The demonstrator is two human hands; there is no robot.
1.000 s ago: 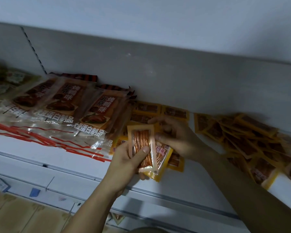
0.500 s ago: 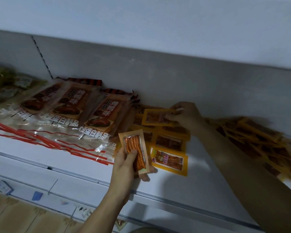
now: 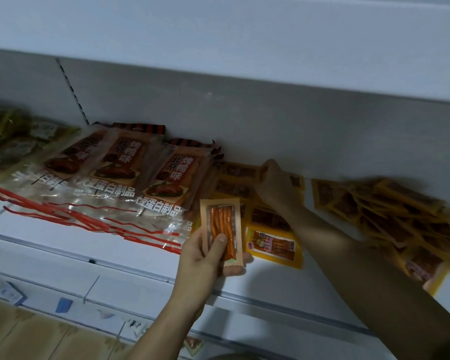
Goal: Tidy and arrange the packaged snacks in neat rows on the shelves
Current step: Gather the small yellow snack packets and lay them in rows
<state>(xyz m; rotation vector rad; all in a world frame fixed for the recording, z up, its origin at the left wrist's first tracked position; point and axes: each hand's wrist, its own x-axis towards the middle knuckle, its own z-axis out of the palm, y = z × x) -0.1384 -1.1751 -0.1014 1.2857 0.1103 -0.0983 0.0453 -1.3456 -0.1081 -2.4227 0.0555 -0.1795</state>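
My left hand (image 3: 205, 258) holds a small pale packet of orange snack sticks (image 3: 222, 228) upright above the white shelf (image 3: 89, 237), thumb across its front. My right hand (image 3: 274, 184) reaches to the back of the shelf and rests, fingers bent, on the yellow snack packets (image 3: 237, 188) laid in a column there; whether it grips one is hidden. One yellow packet (image 3: 273, 246) lies flat at the front of that column. A loose heap of the same yellow packets (image 3: 390, 211) spreads to the right.
Large clear bags with red print and brown labels (image 3: 120, 183) overlap on the shelf's left part. Greenish packets (image 3: 8, 131) sit at the far left. The shelf above (image 3: 244, 48) overhangs closely. Lower shelf edges with price tags (image 3: 63, 305) lie below.
My right hand went from my left hand's stack to the back of the shelf and set a yellow packet there. A yellow packet now lies at the front. My left hand keeps only the pale packet.
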